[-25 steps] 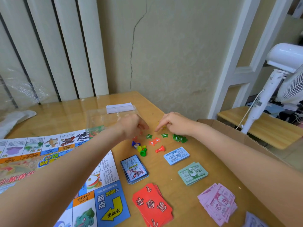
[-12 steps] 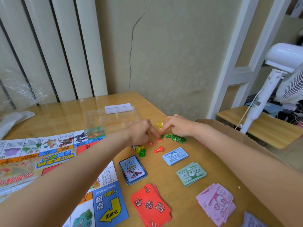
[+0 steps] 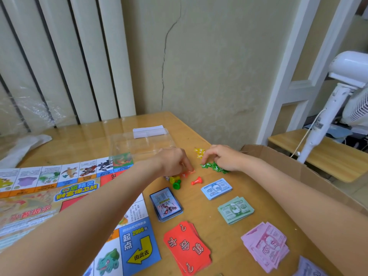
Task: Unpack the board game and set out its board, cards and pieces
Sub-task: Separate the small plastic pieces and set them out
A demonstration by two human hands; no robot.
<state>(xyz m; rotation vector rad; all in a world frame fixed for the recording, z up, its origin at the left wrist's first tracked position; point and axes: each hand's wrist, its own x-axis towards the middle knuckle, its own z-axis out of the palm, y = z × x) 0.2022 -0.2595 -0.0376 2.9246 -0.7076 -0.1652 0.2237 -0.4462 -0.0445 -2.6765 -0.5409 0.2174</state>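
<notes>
Sorting small tokens by colour, the left hand (image 3: 173, 162) pinches orange tokens (image 3: 186, 173) at its fingertips while the right hand (image 3: 223, 157) gathers green tokens (image 3: 214, 167) under curled fingers; keeping each pile tight and apart from the yellow tokens (image 3: 199, 152) just beyond seems wise.

A lived-in home room: cracked wallpapered wall (image 3: 199, 66), wooden table (image 3: 83, 140), white standing fan (image 3: 338, 92), cardboard box (image 3: 298, 176).

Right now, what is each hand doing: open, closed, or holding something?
Left hand: fingers curled, pinching small orange star-shaped plastic tokens on the table.
Right hand: fingers curled over the pile of small green star-shaped tokens.
</notes>
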